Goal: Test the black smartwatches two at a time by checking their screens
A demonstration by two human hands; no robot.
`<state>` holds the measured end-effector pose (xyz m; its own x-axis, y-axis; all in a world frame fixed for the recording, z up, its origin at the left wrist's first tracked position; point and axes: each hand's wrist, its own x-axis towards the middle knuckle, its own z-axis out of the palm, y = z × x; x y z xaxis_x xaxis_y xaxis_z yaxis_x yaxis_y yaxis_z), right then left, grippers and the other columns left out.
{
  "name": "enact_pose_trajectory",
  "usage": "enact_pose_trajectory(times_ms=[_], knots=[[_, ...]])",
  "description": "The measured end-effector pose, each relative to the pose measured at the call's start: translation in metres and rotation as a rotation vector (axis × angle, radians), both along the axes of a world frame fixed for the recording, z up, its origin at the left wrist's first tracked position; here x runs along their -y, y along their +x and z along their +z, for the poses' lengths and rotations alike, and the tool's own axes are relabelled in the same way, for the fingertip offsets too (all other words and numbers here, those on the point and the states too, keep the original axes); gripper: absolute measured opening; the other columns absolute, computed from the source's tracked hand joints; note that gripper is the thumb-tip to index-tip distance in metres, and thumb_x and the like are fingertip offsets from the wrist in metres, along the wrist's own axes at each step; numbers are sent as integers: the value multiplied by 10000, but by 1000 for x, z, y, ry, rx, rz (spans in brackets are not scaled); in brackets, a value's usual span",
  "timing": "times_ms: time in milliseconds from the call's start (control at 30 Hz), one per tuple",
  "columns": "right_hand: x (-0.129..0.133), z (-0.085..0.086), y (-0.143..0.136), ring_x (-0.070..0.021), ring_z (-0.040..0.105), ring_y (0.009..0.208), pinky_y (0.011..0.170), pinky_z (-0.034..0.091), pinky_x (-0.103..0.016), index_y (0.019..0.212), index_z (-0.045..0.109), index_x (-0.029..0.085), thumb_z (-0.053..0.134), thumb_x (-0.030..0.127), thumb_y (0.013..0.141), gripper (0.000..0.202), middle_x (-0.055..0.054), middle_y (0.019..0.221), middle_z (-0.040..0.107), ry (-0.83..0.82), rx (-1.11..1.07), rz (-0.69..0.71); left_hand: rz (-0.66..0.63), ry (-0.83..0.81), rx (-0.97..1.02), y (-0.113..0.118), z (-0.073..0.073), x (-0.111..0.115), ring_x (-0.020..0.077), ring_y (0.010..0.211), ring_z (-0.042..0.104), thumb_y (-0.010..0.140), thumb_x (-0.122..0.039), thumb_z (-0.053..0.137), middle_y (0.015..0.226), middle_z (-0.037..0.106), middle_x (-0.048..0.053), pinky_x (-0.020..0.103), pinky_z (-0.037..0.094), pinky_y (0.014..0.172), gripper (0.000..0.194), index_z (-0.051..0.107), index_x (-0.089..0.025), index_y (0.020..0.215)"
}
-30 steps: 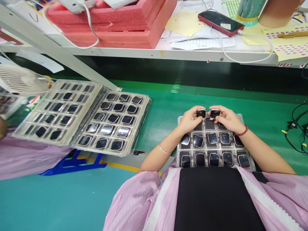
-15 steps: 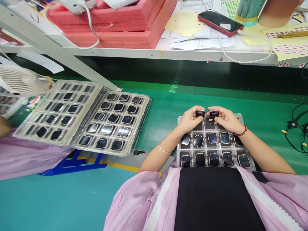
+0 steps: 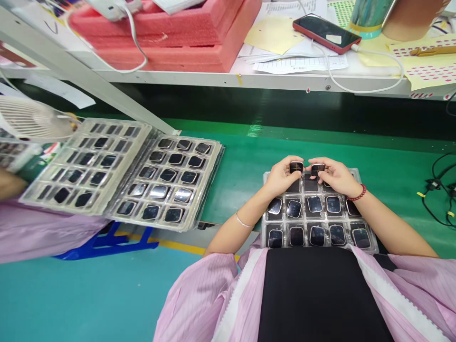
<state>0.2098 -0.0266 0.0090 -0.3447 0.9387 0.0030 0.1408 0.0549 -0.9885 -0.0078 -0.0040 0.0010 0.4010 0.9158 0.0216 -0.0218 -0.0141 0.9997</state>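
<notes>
Fingers and thumb of my left hand pinch a smartwatch case with a dark square screen and rounded corners. A second case of the same kind, a smartwatch case, is gripped by my right hand, close beside the first. Both are raised over the far row of a clear plastic tray in front of my body. Several more dark-screened cases lie in its pockets in the nearer rows. My hands cover part of the far row.
Left on the green bench stand two stacks of clear trays holding similar cases. A co-worker's arm and a fan are at far left. Above runs a shelf with pink foam and a phone. Black cables lie right.
My hands stay in nearly the same place, still holding both cases. Pale lines now show on the left case's screen. The co-worker's arm at far left has shifted slightly.
</notes>
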Motion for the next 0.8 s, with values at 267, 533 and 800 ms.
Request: enact_pose_trajectory(times_ms=[267, 533, 800], knots=[[0, 1, 0, -247, 755, 970, 742, 633, -363, 1264, 638, 236, 647, 199, 809, 457, -95, 1229, 727, 25, 1, 10, -6, 40, -31, -1, 1, 2, 159, 906, 668, 755, -180, 697, 1030, 690, 65, 259, 542, 799, 399, 624, -167, 1147], [-3, -3, 2, -222, 743, 915, 635, 632, -316, 1306, 595, 232, 659, 211, 831, 479, -101, 1198, 737, -25, -75, 1, -34, -75, 55, -2, -1, -3, 149, 805, 681, 726, -153, 650, 1038, 711, 77, 278, 560, 734, 551, 568, -173, 1270], [-4, -2, 3, -225, 739, 933, 649, 645, -318, 1351, 567, 254, 667, 194, 813, 551, -95, 1232, 722, -41, -84, 15, -25, -133, 58, -2, -5, -4, 166, 847, 708, 652, -82, 571, 1271, 678, 129, 225, 509, 596, 718, 534, -185, 1361]])
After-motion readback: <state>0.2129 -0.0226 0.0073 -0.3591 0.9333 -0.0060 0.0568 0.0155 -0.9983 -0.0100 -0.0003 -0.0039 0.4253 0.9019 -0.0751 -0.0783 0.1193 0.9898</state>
